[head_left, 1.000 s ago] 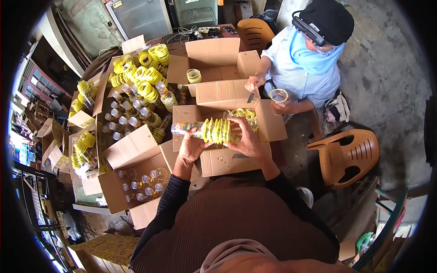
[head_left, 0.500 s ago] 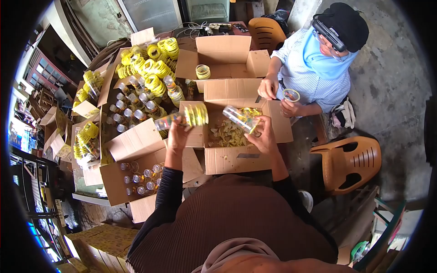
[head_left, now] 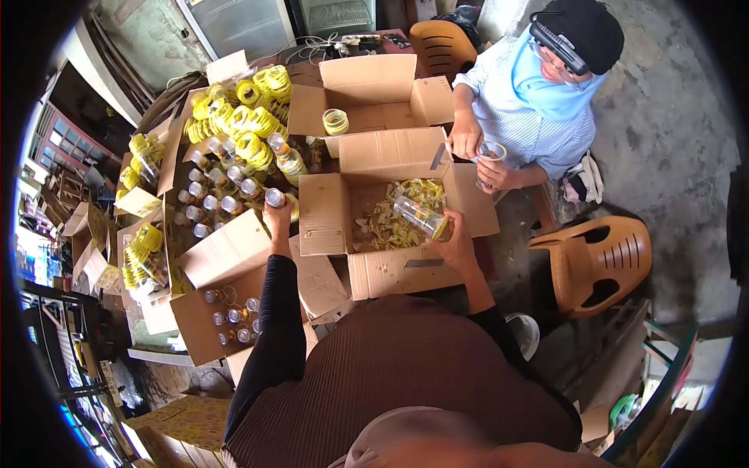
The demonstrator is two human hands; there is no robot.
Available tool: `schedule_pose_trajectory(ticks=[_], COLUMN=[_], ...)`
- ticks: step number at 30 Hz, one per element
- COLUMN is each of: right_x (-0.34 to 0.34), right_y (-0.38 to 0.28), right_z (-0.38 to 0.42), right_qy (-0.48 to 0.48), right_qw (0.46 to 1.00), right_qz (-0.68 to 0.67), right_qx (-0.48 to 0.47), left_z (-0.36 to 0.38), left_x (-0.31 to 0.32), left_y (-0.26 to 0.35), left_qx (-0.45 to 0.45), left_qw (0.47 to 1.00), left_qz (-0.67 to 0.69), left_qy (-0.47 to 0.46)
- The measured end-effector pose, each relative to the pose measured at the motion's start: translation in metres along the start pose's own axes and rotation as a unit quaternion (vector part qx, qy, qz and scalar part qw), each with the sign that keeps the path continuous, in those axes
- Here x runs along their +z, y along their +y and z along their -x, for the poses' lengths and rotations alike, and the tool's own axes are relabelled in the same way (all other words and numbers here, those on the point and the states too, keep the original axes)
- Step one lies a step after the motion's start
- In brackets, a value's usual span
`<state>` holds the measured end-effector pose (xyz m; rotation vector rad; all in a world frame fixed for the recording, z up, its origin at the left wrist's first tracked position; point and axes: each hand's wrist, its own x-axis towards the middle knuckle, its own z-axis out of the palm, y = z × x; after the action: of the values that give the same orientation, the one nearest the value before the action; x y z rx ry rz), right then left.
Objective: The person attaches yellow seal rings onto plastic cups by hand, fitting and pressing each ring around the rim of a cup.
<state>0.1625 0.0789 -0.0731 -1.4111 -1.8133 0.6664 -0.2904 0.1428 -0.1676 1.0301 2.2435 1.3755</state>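
My left hand (head_left: 278, 224) is closed around a stack of clear plastic cups (head_left: 275, 198), held upright at the right edge of the box of cups. Many similar cups (head_left: 232, 204) stand bottoms up just left of it. My right hand (head_left: 459, 243) grips a clear plastic cup (head_left: 421, 217), tilted, its yellowish rim end towards my palm. That cup is above an open cardboard box (head_left: 324, 222) with yellow scraps (head_left: 378, 226) on its floor.
Yellow-rimmed cup stacks (head_left: 253, 117) pile up at the back left. Behind lies another open box (head_left: 367, 74) with a short cup stack (head_left: 335, 121). At front left, a box (head_left: 191, 320) holds more cups. Across, a person (head_left: 538, 101) holds a cup; an orange chair (head_left: 601, 265) stands right.
My left hand has moved left with the cup stack and turned it from lying sideways to upright. My right hand's cup has shifted slightly. The person opposite has brought both hands together at their cup.
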Motion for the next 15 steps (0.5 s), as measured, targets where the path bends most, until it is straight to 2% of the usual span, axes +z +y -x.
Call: schedule_pose_trajectory(ticks=[2, 3, 6, 7, 10, 12, 14, 15], right_x=[-0.004, -0.006, -0.007, -0.007, -0.01, -0.008, -0.008, -0.008], right_y=[-0.004, -0.007, -0.005, -0.003, -0.002, 0.002, 0.006, 0.005], right_z=[0.001, 0.002, 0.006, 0.008, 0.011, 0.012, 0.012, 0.011], right_qy=[0.0, -0.004, -0.001, 0.003, -0.012, -0.015, -0.019, -0.027], right_qw=[1.0, 1.0, 0.999, 0.999, 0.997, 0.997, 0.997, 0.997], right_qz=[-0.004, -0.013, -0.033, -0.044, -0.053, -0.055, -0.056, -0.062], right_qx=[0.011, 0.022, 0.028, 0.02, 0.046, 0.047, 0.045, 0.048], left_z=[0.001, 0.01, 0.009, 0.008, 0.015, 0.018, 0.02, 0.019], left_x=[0.007, 0.003, 0.006, 0.005, 0.002, -0.004, -0.004, -0.005], left_y=[-0.009, -0.002, -0.016, -0.021, -0.018, -0.015, -0.016, -0.016], left_qx=[-0.031, -0.058, -0.049, -0.074, -0.073, -0.073, -0.012, 0.032], left_qw=[0.997, 0.998, 0.995, 0.995, 0.996, 0.996, 0.995, 0.997], left_qz=[-0.064, -0.011, -0.078, -0.032, -0.041, -0.021, -0.093, -0.056], left_qy=[-0.013, -0.037, -0.033, -0.06, -0.03, -0.051, 0.025, 0.029])
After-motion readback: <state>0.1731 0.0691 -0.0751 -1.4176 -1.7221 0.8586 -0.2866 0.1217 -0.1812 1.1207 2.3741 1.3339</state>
